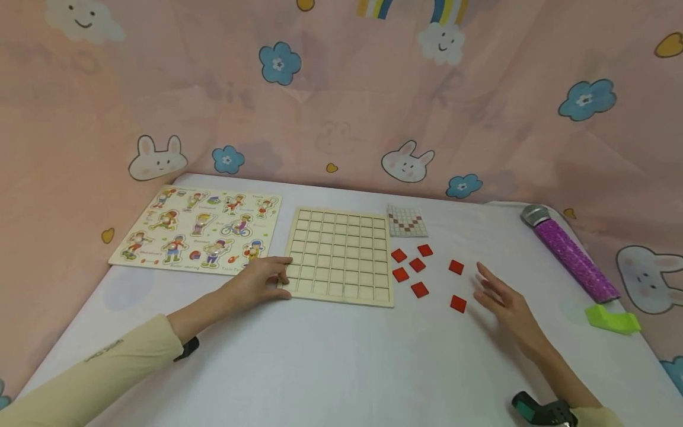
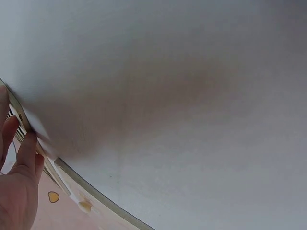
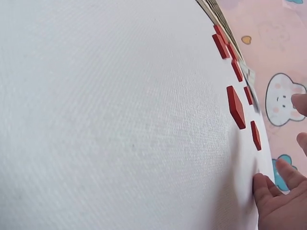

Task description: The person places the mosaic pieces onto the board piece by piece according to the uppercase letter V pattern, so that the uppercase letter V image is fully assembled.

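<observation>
A pale wooden grid board (image 1: 341, 261) lies in the middle of the white table. My left hand (image 1: 261, 280) touches its left edge, with index fingertip and thumb set apart along the rim. In the left wrist view the left hand (image 2: 19, 182) shows at the lower left, fingertips against the board's edge. Several red square tiles (image 1: 420, 289) lie scattered right of the board. My right hand (image 1: 509, 308) hovers right of them, fingers loosely spread and holding nothing; a red tile (image 1: 458, 303) lies nearest. In the right wrist view the right hand (image 3: 283, 201) is at the lower right, beyond the tiles (image 3: 236, 108).
A small pattern card (image 1: 408, 222) with a checked design lies at the board's upper right corner. Left of the board is a sports-figure puzzle board (image 1: 197, 228). A glittery purple microphone (image 1: 576, 258) and a lime-green piece (image 1: 612, 320) lie near the right edge. A pink printed cloth (image 1: 341, 107) hangs behind.
</observation>
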A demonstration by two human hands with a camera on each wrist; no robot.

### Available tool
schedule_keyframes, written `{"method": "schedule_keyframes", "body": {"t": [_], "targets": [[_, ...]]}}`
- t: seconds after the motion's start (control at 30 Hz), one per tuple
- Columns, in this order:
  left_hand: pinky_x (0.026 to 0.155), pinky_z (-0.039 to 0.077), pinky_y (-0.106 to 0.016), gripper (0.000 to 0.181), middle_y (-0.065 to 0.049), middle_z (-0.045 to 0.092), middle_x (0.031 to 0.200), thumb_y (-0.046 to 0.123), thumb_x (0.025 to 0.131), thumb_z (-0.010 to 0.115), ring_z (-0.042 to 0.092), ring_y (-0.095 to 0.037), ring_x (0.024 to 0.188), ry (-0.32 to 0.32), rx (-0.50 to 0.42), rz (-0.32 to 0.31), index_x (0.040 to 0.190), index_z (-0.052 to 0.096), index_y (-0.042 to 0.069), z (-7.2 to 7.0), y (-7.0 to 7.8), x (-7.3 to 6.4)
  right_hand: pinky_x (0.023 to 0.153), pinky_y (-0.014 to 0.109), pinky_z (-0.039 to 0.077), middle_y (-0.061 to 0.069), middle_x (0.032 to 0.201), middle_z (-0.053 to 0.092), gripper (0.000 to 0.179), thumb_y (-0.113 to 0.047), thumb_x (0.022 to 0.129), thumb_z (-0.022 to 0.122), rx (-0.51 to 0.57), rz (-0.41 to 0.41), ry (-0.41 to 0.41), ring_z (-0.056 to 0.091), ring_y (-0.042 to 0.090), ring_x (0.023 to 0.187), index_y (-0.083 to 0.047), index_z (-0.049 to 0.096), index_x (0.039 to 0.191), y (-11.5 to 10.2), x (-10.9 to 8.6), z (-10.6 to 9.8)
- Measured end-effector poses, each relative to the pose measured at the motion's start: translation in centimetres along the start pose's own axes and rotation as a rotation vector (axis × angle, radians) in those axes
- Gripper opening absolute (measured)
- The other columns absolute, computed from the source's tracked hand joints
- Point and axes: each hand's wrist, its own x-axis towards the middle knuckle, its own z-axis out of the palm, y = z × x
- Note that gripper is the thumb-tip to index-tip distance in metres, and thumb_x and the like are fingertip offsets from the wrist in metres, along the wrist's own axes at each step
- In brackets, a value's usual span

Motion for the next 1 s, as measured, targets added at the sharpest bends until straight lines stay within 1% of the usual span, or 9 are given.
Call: {"method": "schedule_keyframes", "body": {"t": [0.2,0.33,0.37,0.57,0.6,0.7,0.77,0.83,1.0], "targets": [[0.089,0.048,-0.042,0.023,-0.024,0.057,0.128,0.016,0.074,0.082,0.052,-0.037,0.122,0.006,0.003,-0.004,0.072,0.060,0.014,0.1,-0.1,0.0,0.097,0.064,0.032,0.022,0.154,0.023,0.064,-0.027,0.100,0.050,-0.114,0.028,-0.019,0.033,0.044,0.131,-0.008,0.018,0.152,0.2,0.7,-0.4],[0.090,0.049,-0.041,0.024,-0.023,0.057,0.129,0.018,0.074,0.082,0.052,-0.036,0.123,0.010,-0.001,-0.011,0.072,0.059,0.015,0.1,-0.1,0.0,0.098,0.062,0.033,0.024,0.152,0.026,0.066,-0.027,0.100,0.052,-0.140,0.026,-0.041,0.035,0.042,0.128,-0.008,0.018,0.152,0.4,1.2,-0.8],[0.090,0.049,-0.040,0.024,-0.023,0.057,0.129,0.018,0.074,0.082,0.052,-0.036,0.123,0.011,-0.007,-0.013,0.072,0.058,0.015,0.1,-0.1,0.0,0.099,0.054,0.038,0.024,0.152,0.027,0.066,-0.028,0.099,0.053,-0.148,0.025,-0.046,0.036,0.042,0.128,-0.008,0.019,0.152,0.4,1.3,-0.9],[0.092,0.048,-0.041,0.024,-0.023,0.056,0.130,0.018,0.073,0.082,0.051,-0.036,0.123,0.009,-0.022,-0.024,0.072,0.058,0.016,0.1,-0.2,-0.1,0.097,0.050,0.043,0.023,0.149,0.034,0.066,-0.030,0.098,0.055,-0.194,0.024,-0.086,0.043,0.041,0.122,-0.009,0.023,0.152,0.9,2.6,-1.6],[0.092,0.048,-0.042,0.024,-0.023,0.056,0.130,0.019,0.074,0.082,0.051,-0.037,0.123,0.010,-0.018,-0.021,0.072,0.058,0.016,0.1,-0.3,-0.1,0.094,0.056,0.042,0.023,0.148,0.035,0.066,-0.030,0.098,0.056,-0.198,0.025,-0.095,0.045,0.040,0.120,-0.010,0.023,0.151,1.0,2.9,-1.7],[0.091,0.048,-0.042,0.023,-0.023,0.056,0.130,0.020,0.073,0.083,0.051,-0.037,0.123,0.015,-0.020,-0.015,0.073,0.060,0.016,0.1,-0.4,-0.2,0.090,0.034,0.049,0.022,0.146,0.040,0.064,-0.031,0.097,0.058,-0.206,0.018,-0.108,0.050,0.031,0.114,-0.009,0.029,0.150,1.4,3.6,-2.1],[0.093,0.047,-0.042,0.022,-0.023,0.056,0.130,0.020,0.073,0.083,0.051,-0.036,0.124,0.015,-0.019,-0.007,0.074,0.061,0.015,0.2,-0.6,-0.2,0.084,0.020,0.046,0.022,0.142,0.045,0.062,-0.030,0.096,0.059,-0.204,-0.001,-0.109,0.052,0.021,0.107,-0.007,0.035,0.147,1.8,4.0,-2.2],[0.094,0.046,-0.042,0.022,-0.022,0.056,0.130,0.020,0.072,0.083,0.051,-0.035,0.124,0.016,-0.028,-0.008,0.074,0.062,0.015,0.2,-0.7,-0.2,0.080,0.011,0.042,0.021,0.138,0.050,0.059,-0.030,0.095,0.061,-0.200,-0.020,-0.099,0.053,0.012,0.099,-0.005,0.041,0.144,2.2,4.3,-2.3],[0.094,0.047,-0.038,0.023,-0.018,0.059,0.128,0.021,0.071,0.084,0.052,-0.034,0.122,0.015,-0.049,-0.022,0.072,0.062,0.016,0.1,-0.8,0.0,0.077,0.010,0.041,0.017,0.121,0.060,0.056,-0.031,0.092,0.065,-0.191,-0.023,-0.069,0.050,0.005,0.090,-0.003,0.050,0.138,3.0,5.1,-2.5]]}}
